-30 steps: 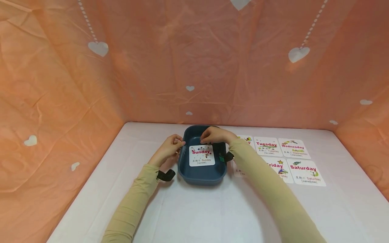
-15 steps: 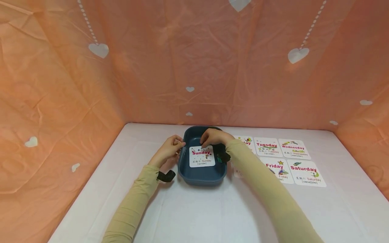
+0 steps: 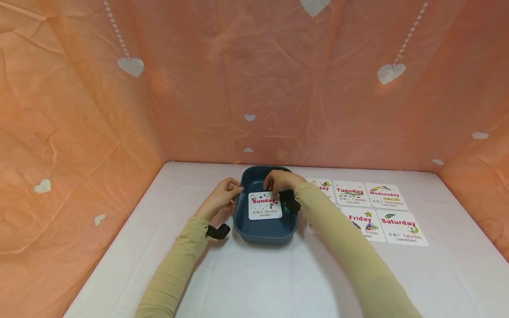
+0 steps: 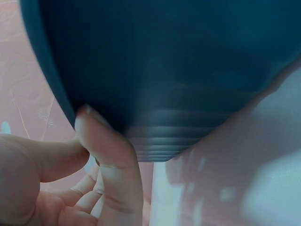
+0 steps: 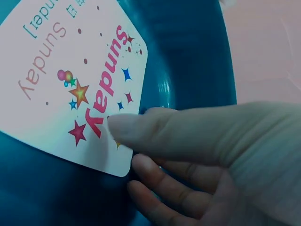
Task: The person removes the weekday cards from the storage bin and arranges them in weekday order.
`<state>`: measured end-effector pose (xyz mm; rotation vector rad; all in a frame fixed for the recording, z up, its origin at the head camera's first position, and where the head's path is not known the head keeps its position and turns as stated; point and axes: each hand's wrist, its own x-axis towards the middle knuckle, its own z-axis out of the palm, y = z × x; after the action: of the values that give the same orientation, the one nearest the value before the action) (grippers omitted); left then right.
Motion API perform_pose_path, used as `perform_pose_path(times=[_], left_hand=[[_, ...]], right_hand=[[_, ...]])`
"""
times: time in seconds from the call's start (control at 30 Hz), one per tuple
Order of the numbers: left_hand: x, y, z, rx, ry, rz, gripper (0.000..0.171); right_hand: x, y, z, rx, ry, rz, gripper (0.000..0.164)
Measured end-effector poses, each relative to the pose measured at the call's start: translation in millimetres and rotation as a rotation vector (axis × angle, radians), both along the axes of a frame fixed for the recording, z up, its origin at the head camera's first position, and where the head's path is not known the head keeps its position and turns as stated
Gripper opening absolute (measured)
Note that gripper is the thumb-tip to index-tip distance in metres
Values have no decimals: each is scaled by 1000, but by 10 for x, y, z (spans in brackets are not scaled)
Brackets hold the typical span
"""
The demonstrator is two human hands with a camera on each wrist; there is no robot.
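A white card reading Sunday [image 3: 260,212] lies face up in the dark blue tray [image 3: 264,234], printed with stars. My right hand [image 3: 283,179] reaches over the tray's far right part. In the right wrist view, its thumb [image 5: 141,132] lies over the card's corner and the other fingers [image 5: 164,193] curl in at the edge, pinching it. At the tray's left side, my left hand [image 3: 220,194] holds the rim between thumb and finger. The left wrist view shows a fingertip [image 4: 91,117] against the tray's wall [image 4: 155,61].
To the tray's right, several white weekday cards lie in two rows, among them Tuesday [image 3: 351,194], Wednesday [image 3: 385,196], Friday [image 3: 363,224] and Saturday [image 3: 401,227]. My right sleeve [image 3: 350,243] covers part of them. An orange cloth [image 3: 254,88] hangs behind the white table [image 3: 254,282].
My right hand has shifted slightly nearer the Sunday card, its fingers coming down onto the card's far right corner. The left hand stays at the rim, and the card lies in the same place.
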<state>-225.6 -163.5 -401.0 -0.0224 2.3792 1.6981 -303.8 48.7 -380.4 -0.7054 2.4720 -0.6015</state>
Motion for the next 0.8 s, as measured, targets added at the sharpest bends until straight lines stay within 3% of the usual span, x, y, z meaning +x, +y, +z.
perform_pose_path(times=[0.33, 0.8], left_hand=[[-2, 1, -3, -5, 12, -5, 19], [-6, 9, -14, 7, 17, -6, 21]], right_hand=[[5, -17, 8, 112, 56, -2, 38], [44, -15, 48, 159, 93, -25, 40]])
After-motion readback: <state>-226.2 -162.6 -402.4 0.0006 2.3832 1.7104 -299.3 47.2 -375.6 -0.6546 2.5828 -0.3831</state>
